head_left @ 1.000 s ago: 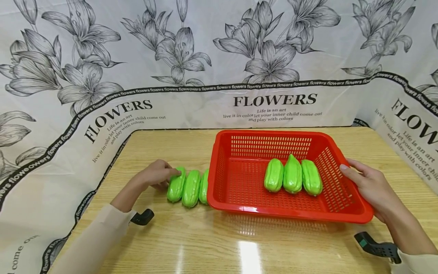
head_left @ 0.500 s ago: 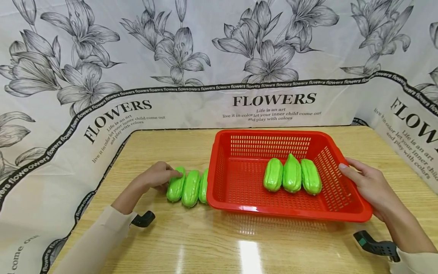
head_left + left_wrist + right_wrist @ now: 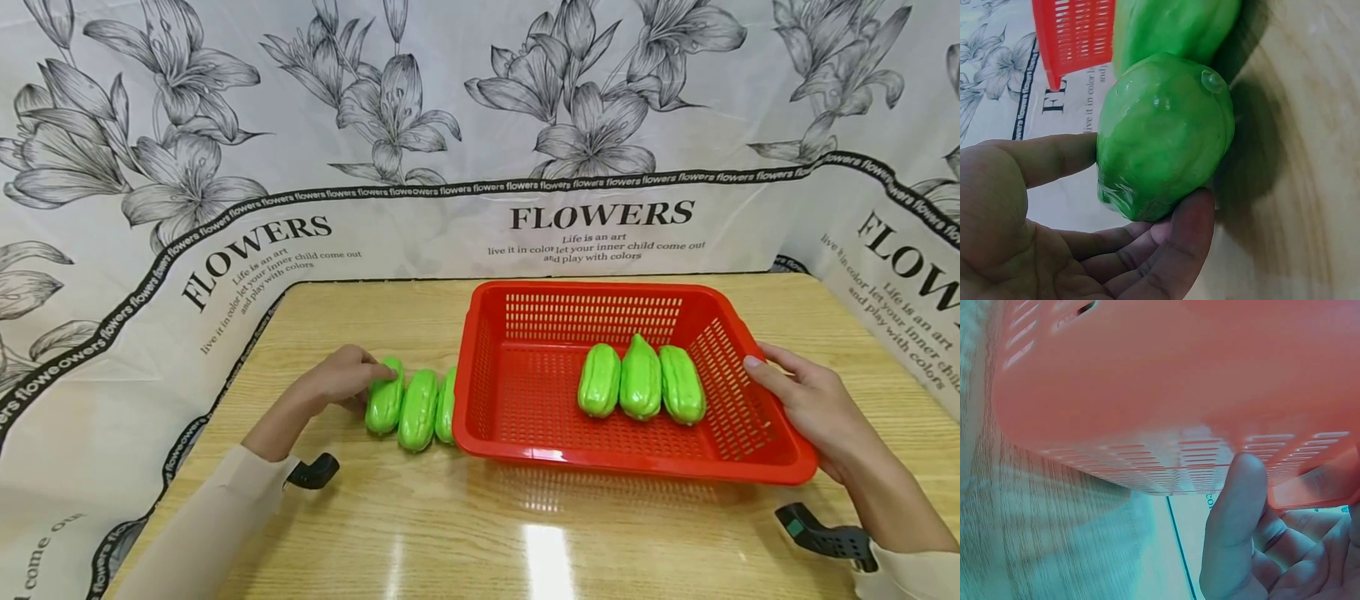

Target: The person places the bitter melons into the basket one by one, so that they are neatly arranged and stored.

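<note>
My left hand grips a glossy green papaya-shaped fruit, the leftmost of a row of three on the table. In the left wrist view, thumb and fingers curl round the end of that fruit. Beside it lies a second green fruit; a third is partly hidden by the red plastic basket. Three similar fruits lie side by side in the basket's right half. My right hand holds the basket's right rim, thumb on top; the right wrist view shows its fingers against the slotted wall.
The pale wooden table carries everything. A white floral-printed cloth hangs behind it and along both sides. Black devices are strapped at the left wrist and right wrist.
My left hand and the leftmost fruit have shifted slightly up, away from the table's near side. The basket, the right hand and the other fruits stay nearly where they were.
</note>
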A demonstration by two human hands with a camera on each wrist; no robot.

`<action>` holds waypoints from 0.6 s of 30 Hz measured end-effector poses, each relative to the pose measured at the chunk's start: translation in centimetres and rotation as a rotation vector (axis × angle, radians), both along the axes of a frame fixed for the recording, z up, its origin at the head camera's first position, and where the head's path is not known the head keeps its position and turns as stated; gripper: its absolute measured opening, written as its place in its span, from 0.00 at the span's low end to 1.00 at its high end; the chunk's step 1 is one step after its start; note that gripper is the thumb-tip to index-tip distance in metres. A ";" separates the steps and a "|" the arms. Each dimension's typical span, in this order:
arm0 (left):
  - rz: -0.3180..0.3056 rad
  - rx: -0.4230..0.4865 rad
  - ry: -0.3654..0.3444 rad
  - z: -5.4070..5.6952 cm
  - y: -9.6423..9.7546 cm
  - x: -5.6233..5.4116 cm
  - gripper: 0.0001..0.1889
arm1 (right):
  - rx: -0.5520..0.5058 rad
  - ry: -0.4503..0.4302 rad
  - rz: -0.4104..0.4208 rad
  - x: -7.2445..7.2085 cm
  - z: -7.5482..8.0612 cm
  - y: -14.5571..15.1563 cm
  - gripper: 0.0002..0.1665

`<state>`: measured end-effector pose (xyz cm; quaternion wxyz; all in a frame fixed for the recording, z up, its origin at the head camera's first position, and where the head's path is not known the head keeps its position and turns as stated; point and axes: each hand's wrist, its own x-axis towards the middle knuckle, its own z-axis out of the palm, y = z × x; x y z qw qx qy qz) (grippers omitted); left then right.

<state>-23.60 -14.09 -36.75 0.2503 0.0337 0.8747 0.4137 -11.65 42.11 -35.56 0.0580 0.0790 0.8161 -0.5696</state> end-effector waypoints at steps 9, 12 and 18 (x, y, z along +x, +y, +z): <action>0.004 0.017 0.017 2.1 0.2 -0.9 0.24 | -0.008 0.001 -0.005 0.1 0.1 0.0 0.46; 0.001 0.024 0.025 3.0 0.5 -1.3 0.27 | -0.006 -0.001 -0.006 0.1 0.1 0.0 0.46; -0.011 0.065 0.050 4.6 1.6 -1.6 0.28 | -0.007 0.006 -0.007 0.1 0.0 -0.1 0.46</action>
